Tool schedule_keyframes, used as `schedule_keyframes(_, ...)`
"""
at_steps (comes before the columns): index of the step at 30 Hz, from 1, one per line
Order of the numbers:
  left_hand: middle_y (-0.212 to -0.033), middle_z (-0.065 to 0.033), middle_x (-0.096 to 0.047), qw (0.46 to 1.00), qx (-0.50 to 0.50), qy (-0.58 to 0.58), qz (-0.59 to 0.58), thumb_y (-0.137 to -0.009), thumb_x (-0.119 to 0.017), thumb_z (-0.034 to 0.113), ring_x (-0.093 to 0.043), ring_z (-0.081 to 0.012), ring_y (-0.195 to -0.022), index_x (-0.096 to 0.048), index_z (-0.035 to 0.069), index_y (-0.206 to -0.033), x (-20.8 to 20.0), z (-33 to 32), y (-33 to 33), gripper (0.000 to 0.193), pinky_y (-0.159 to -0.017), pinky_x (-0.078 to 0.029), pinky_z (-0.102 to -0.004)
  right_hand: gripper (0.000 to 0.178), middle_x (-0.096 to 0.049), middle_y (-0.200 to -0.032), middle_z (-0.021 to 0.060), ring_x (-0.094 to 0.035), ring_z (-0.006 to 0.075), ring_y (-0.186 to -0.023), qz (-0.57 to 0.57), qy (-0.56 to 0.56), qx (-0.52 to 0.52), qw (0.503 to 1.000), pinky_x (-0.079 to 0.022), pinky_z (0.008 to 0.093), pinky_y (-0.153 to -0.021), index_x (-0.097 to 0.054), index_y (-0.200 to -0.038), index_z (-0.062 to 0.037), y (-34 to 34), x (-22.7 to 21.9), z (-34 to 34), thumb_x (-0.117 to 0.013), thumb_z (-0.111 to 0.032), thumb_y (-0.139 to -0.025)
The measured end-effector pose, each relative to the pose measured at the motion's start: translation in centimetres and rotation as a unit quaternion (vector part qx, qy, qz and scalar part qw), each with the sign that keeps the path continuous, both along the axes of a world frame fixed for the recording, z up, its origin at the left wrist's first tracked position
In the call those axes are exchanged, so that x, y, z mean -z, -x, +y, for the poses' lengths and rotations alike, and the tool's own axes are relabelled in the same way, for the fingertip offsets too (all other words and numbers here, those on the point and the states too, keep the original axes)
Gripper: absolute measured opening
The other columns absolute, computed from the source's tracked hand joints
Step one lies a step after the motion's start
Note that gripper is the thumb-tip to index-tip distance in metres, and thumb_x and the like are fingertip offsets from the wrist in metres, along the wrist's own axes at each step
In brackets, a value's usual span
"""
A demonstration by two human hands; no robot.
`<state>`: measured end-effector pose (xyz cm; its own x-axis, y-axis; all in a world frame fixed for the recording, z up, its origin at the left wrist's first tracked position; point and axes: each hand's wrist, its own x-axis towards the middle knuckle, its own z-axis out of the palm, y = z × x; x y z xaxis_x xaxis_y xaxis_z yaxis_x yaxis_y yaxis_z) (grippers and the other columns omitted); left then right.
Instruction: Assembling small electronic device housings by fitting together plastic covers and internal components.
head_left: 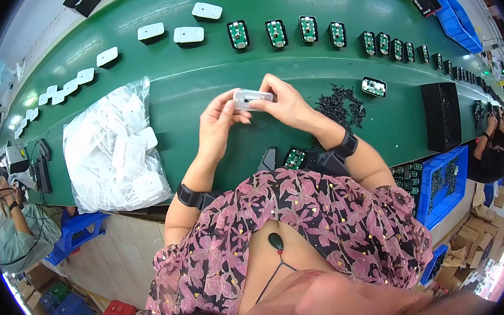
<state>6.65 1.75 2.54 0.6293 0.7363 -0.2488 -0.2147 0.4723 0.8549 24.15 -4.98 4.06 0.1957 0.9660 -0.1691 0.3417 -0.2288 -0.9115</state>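
Between both hands, over the green table, is a small pale plastic cover [242,103] with a dark spot on its face. My left hand [219,116] grips its left end, fingers bent around it. My right hand [285,102] pinches the other end, its thumb lying across the face. Right of the hands lies a heap of small black parts [341,106]. A black housing with a green circuit board [374,87] rests beyond it. Close to my body sit another green board [294,158] and a dark grey shell [268,158], both partly hidden.
To the left lies a clear bag of white covers [113,151]. White covers [188,35] and black housings with boards [276,33] line the far side of the green table [196,72]. A black box [442,115] and blue crate [443,186] stand right. Other people work at both sides.
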Motion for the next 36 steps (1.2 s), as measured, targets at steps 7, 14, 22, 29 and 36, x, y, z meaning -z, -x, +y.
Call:
schedule_keyframes(7,-0.090,-0.0156,-0.064,0.828,-0.016,-0.485,0.280,-0.090,-0.052,0.005,-0.060,-0.0368,-0.076,-0.067,0.008,-0.102,2.3,5.1,0.6,0.019,-0.072,-0.050,-0.0415,0.051,-0.059,-0.084,0.0114,-0.061,0.0282,-0.077,-0.465,-0.295,0.094,0.830,-0.052,0.0368,-0.069,-0.058,-0.105,-0.0072,-3.0,0.6,12.6,-0.069,-0.050,-0.081)
schedule_keyframes(14,-0.102,-0.0138,-0.052,0.691,-0.019,-0.587,0.422,-0.080,-0.071,0.026,-0.056,-0.0316,-0.093,-0.055,0.004,-0.122,0.4,2.9,0.2,0.050,-0.075,-0.049,-0.0418,0.050,-0.062,-0.097,0.0139,-0.063,0.0324,-0.088,-0.435,0.007,-0.051,0.899,-0.054,0.0375,-0.076,-0.054,-0.119,-0.0074,-4.7,0.0,15.8,-0.064,-0.043,-0.085)
schedule_keyframes(22,-0.109,-0.0129,-0.052,0.667,-0.001,-0.621,0.411,-0.073,-0.076,0.020,-0.051,-0.0304,-0.102,-0.049,0.003,-0.128,0.6,1.0,0.8,0.063,-0.085,-0.044,-0.0392,0.050,-0.054,-0.109,0.0138,-0.056,0.0293,-0.100,-0.138,-0.178,-0.043,0.973,-0.048,0.0366,-0.087,-0.054,-0.127,-0.0100,-4.4,-0.9,1.6,-0.065,-0.008,-0.079)
schedule_keyframes(29,-0.119,-0.0133,-0.058,0.719,0.056,-0.638,0.269,-0.076,-0.064,-0.003,-0.053,-0.0305,-0.113,-0.050,0.005,-0.129,0.9,2.0,1.1,0.055,-0.092,-0.044,-0.0408,0.035,-0.059,-0.114,0.0118,-0.057,0.0302,-0.106,-0.296,-0.199,-0.052,0.933,-0.048,0.0383,-0.090,-0.062,-0.117,-0.0070,-4.1,0.0,-0.9,-0.064,-0.004,-0.081)
schedule_keyframes(36,-0.131,-0.0137,-0.055,0.780,0.001,-0.582,0.228,-0.079,-0.054,-0.010,-0.053,-0.0325,-0.118,-0.052,0.003,-0.129,0.7,1.6,2.5,0.051,-0.100,-0.044,-0.0406,0.036,-0.060,-0.116,0.0111,-0.057,0.0299,-0.108,-0.257,-0.237,-0.152,0.925,-0.049,0.0379,-0.092,-0.061,-0.116,-0.0065,-1.1,-1.0,0.7,-0.065,-0.005,-0.080)
